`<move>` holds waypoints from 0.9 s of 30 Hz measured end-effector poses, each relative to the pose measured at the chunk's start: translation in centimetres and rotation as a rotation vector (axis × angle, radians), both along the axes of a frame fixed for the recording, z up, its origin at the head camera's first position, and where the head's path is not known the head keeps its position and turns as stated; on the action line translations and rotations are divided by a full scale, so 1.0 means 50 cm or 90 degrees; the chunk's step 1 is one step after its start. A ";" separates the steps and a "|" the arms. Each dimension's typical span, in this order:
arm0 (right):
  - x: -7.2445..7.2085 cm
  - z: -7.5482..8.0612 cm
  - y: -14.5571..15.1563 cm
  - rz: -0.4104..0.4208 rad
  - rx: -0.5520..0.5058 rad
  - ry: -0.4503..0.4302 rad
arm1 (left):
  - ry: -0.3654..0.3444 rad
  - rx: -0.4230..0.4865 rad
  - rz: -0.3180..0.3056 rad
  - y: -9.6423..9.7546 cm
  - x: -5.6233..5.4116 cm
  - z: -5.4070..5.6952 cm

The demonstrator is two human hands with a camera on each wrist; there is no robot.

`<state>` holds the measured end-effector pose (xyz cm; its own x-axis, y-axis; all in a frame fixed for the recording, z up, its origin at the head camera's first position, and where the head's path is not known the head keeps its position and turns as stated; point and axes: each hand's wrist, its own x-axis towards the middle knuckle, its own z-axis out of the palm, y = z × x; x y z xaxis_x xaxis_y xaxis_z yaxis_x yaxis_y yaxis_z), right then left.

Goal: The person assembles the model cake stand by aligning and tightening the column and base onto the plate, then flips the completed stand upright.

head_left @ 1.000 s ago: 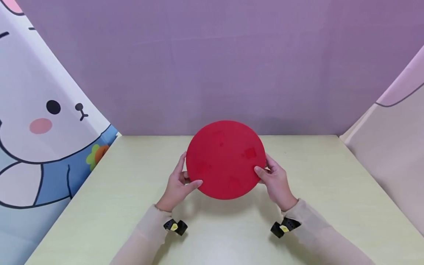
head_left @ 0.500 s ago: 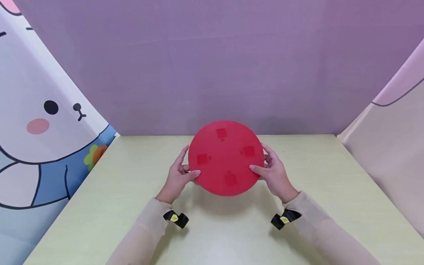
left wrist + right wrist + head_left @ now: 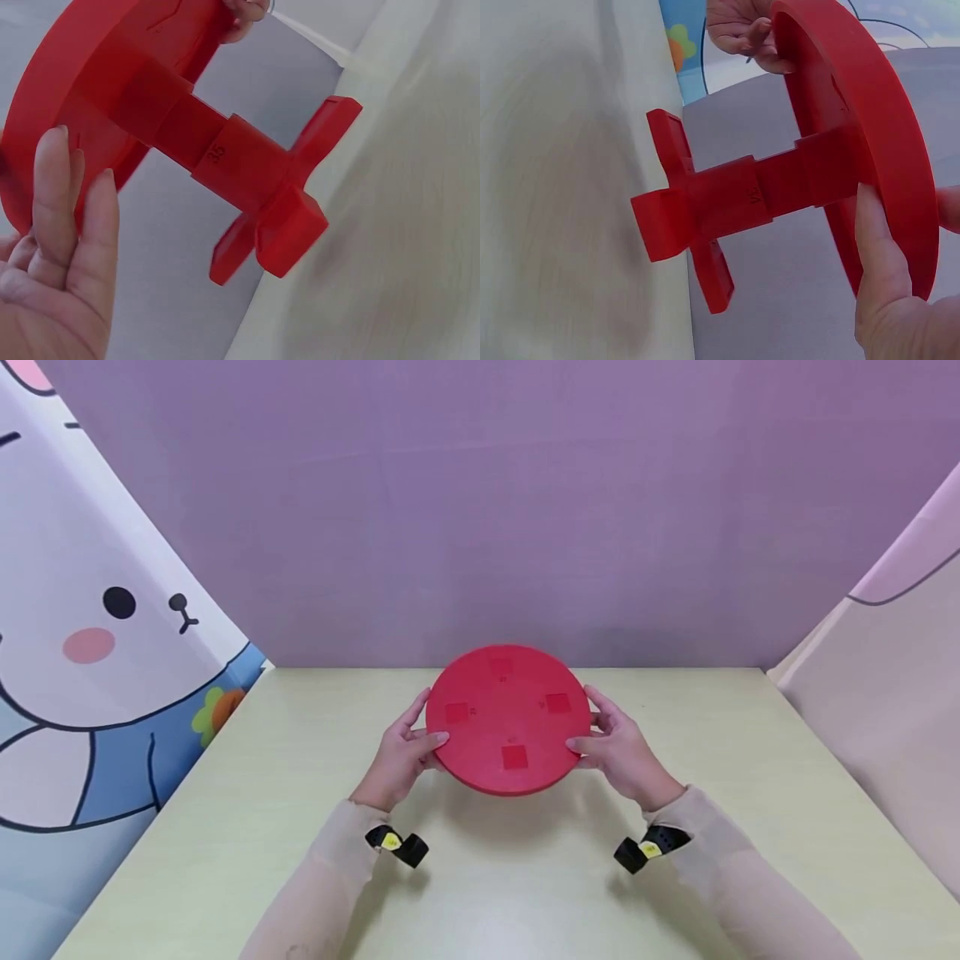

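A red toy pedestal table (image 3: 510, 718) with a round top is held up between both hands. Its top has several small darker squares. The left wrist view shows its central stem (image 3: 240, 161) and splayed feet (image 3: 292, 232), hidden beneath the top in the head view. My left hand (image 3: 401, 760) grips the left rim, thumb on the upper face and fingers underneath. At the opposite rim, my right hand (image 3: 622, 756) grips it the same way. The right wrist view shows the feet (image 3: 661, 225) close to the tabletop; whether they touch it I cannot tell.
The pale wooden tabletop (image 3: 315, 810) extends all around below the hands. A purple backdrop (image 3: 480, 510) stands at its back edge. Cartoon-printed cloth (image 3: 90, 693) lines the left side and a pale panel (image 3: 885, 718) the right.
The red toy table has tilted, so its round top looks flatter and its squares show more clearly. Both hands have turned with it, keeping their grip on the rim.
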<state>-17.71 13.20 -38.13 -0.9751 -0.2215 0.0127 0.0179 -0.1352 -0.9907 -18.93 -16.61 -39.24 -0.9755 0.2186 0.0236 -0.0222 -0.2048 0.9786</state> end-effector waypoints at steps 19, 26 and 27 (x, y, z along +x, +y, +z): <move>-0.008 -0.039 0.025 0.089 -0.055 -0.006 | -0.057 0.029 0.003 -0.001 -0.012 -0.027; -0.007 -0.059 0.023 0.099 -0.074 -0.003 | -0.080 0.012 0.024 -0.001 -0.008 -0.039; -0.008 -0.062 0.023 0.100 -0.074 -0.003 | -0.081 0.013 0.025 -0.001 -0.008 -0.040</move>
